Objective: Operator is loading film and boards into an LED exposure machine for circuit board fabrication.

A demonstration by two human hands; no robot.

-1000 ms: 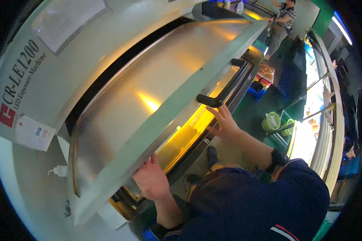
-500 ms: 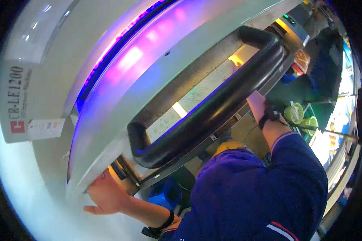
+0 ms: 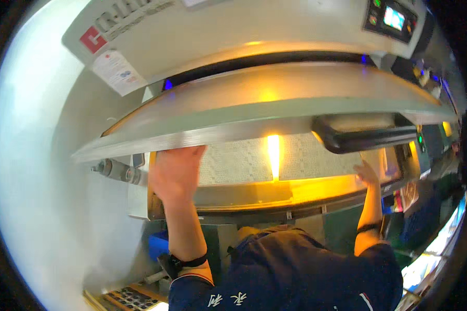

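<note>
A wide pale-green machine lid (image 3: pixel 233 122) stands raised over a lit bed. A black bar handle (image 3: pixel 371 139) sticks out from its right part. My left hand (image 3: pixel 177 173) reaches up at the lid's front edge, back of the hand showing, its fingers hidden under that edge. Below the handle, my right hand (image 3: pixel 367 173) is over the right end of the bed, fingers apart and somewhat blurred, with nothing visible in them. A pale patterned sheet (image 3: pixel 233 160) covers the bed, and a bright yellow light streak crosses it.
The machine's upper housing (image 3: pixel 244 26) carries a control panel (image 3: pixel 390 19) at the far right. A cylindrical strut (image 3: pixel 120 171) sits left of the bed. A blue bin (image 3: pixel 159 244) and a tray with dark round holes (image 3: pixel 129 299) are at lower left.
The view has turned, and the purple glow has given way to yellow light. My left hand went from the lid's corner to under its front edge; my right hand came in over the bed.
</note>
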